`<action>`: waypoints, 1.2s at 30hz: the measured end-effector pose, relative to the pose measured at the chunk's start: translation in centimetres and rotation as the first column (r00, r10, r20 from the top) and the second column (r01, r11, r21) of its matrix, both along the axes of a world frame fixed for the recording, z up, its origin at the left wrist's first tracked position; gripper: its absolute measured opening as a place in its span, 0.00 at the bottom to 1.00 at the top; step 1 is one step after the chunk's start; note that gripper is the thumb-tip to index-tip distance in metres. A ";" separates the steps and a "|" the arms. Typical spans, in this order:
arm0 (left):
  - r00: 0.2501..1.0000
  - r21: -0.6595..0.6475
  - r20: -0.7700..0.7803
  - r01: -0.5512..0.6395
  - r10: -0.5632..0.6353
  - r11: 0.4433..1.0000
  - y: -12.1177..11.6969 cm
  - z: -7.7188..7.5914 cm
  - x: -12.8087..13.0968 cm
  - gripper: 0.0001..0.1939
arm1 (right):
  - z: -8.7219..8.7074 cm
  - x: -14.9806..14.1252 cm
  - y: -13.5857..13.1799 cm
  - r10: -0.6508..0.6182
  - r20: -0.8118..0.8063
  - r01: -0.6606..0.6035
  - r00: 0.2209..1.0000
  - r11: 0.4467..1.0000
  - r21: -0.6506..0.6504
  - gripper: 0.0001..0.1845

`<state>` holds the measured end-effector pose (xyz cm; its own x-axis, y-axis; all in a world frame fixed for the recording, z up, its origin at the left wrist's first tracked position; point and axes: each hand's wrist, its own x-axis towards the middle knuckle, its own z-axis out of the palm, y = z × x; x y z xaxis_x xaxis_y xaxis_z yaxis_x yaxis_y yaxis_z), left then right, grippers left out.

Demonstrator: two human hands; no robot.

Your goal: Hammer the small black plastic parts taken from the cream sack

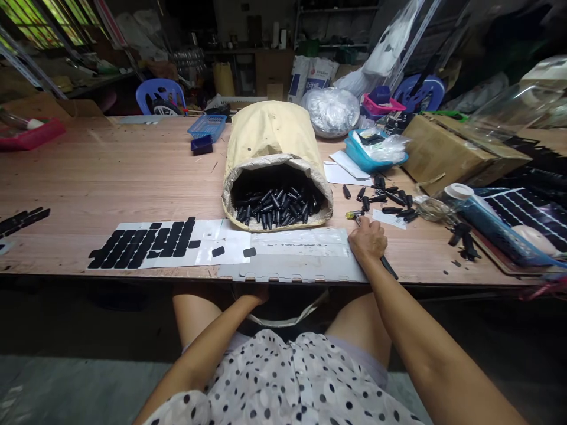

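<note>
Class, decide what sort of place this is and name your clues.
Probably a small assembly workshop: an open sack of small black parts lies on a long table, and flat black pieces sit in rows nearby.

Sack on the table, small parts inside. In front: panel; to its left, paper sheet with pads on it. My right hand, tool in it, at panel's right end; loose parts beyond, basin behind those. My left hand below table edge.

Wood-look tbl holds beige sack, gray sheet & blk pcs, prob. plastic.
</note>
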<state>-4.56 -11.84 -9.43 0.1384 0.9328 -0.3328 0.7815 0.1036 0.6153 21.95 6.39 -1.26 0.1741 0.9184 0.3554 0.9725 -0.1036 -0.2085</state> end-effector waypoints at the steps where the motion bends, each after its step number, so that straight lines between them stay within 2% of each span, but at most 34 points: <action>1: 0.999 -0.083 -0.024 0.037 -0.039 0.996 -0.4 0.4 0.2 0.14 | -0.1 0.0 0.0 0.005 -0.006 -0.005 1.000 1.000 0.000 0.19; 3: 0.982 -0.243 -0.038 0.169 -0.183 0.955 -1.0 1.9 0.7 0.14 | -0.2 0.1 0.0 0.009 -0.009 -0.009 1.000 1.000 0.004 0.19; 4: 0.959 -0.322 0.010 0.272 -0.284 0.907 -1.1 3.2 0.9 0.15 | -0.2 0.0 0.0 0.008 -0.006 -0.008 1.000 1.000 0.006 0.19; 5: 0.919 -0.399 0.104 0.389 -0.381 0.830 -0.9 4.8 1.0 0.15 | -0.2 0.0 0.0 0.004 -0.001 -0.004 1.000 1.000 0.008 0.19; 6: 0.856 -0.449 0.225 0.515 -0.465 0.730 -0.4 6.7 0.9 0.15 | -0.1 -0.1 -0.1 0.000 0.005 0.000 1.000 1.000 0.007 0.19; 7: 0.791 -0.480 0.378 0.612 -0.482 0.628 0.4 8.7 0.6 0.16 | 0.0 -0.2 -0.1 -0.005 0.011 0.005 1.000 1.000 0.002 0.19; 8: 0.750 -0.476 0.487 0.657 -0.446 0.585 1.6 10.7 0.2 0.18 | 0.1 -0.3 -0.2 -0.008 0.017 0.008 1.000 1.000 -0.006 0.19; 9: 0.740 -0.437 0.530 0.657 -0.414 0.615 3.2 12.5 -0.4 0.19 | 0.3 -0.3 -0.3 -0.010 0.022 0.010 1.000 1.000 -0.015 0.20; 10: 0.760 -0.379 0.521 0.613 -0.388 0.693 5.0 14.2 -1.2 0.19 | 0.4 -0.4 -0.3 -0.010 0.026 0.010 1.000 1.000 -0.022 0.20; 12: 0.866 -0.172 0.378 0.414 -0.329 0.894 9.0 16.6 -2.9 0.19 | 0.6 -0.6 -0.4 -0.007 0.028 0.008 1.000 1.000 -0.030 0.20; 13: 0.924 -0.010 0.249 0.304 -0.292 0.953 11.0 17.3 -3.7 0.19 | 0.6 -0.6 -0.4 -0.006 0.026 0.007 1.000 1.000 -0.030 0.20; 14: 0.968 0.150 0.103 0.213 -0.229 0.966 12.9 17.6 -4.5 0.19 | 0.7 -0.7 -0.4 -0.007 0.025 0.008 1.000 1.000 -0.031 0.20; 15: 0.988 0.282 -0.020 0.153 -0.154 0.947 14.6 17.7 -5.1 0.20 | 0.7 -0.7 -0.4 -0.008 0.023 0.009 1.000 0.999 -0.031 0.20; 17: 0.977 0.435 -0.210 0.133 -0.043 0.890 17.2 17.2 -6.0 0.24 | 0.7 -0.8 -0.4 -0.010 0.022 0.010 1.000 0.999 -0.032 0.19; 20: 0.930 0.447 -0.367 0.200 -0.026 0.872 19.1 15.9 -6.4 0.25 | 0.7 -0.7 -0.3 -0.007 0.024 0.007 1.000 0.999 -0.034 0.19; 24: 0.881 0.451 -0.470 0.296 -0.058 0.842 19.0 15.2 -6.0 0.18 | 0.5 -0.5 -0.2 0.000 0.035 0.001 0.999 1.000 -0.029 0.19; 27: 0.875 0.497 -0.481 0.315 -0.045 0.808 17.8 15.4 -5.8 0.14 | 0.4 -0.5 -0.2 -0.004 0.034 0.005 0.999 0.999 -0.040 0.19; 32: 0.948 0.626 -0.302 0.121 0.096 0.771 14.8 15.7 -4.3 0.14 | 0.9 -0.8 -0.4 -0.004 0.030 0.006 1.000 0.999 -0.051 0.19; 34: 0.974 0.613 -0.222 0.101 0.048 0.784 13.5 15.3 -2.6 0.14 | 1.2 -1.0 -0.5 -0.009 0.034 0.011 0.999 0.998 -0.063 0.20; 36: 0.990 0.557 -0.141 0.104 -0.029 0.824 12.4 14.6 -0.4 0.13 | 1.4 -1.1 -0.6 -0.013 0.039 0.016 0.999 0.997 -0.076 0.20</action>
<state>-4.94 0.55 5.12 0.2007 0.9528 0.2280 0.8456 -0.2860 0.4507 20.86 5.74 0.16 0.1752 0.9405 0.2910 0.9779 -0.1320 -0.1622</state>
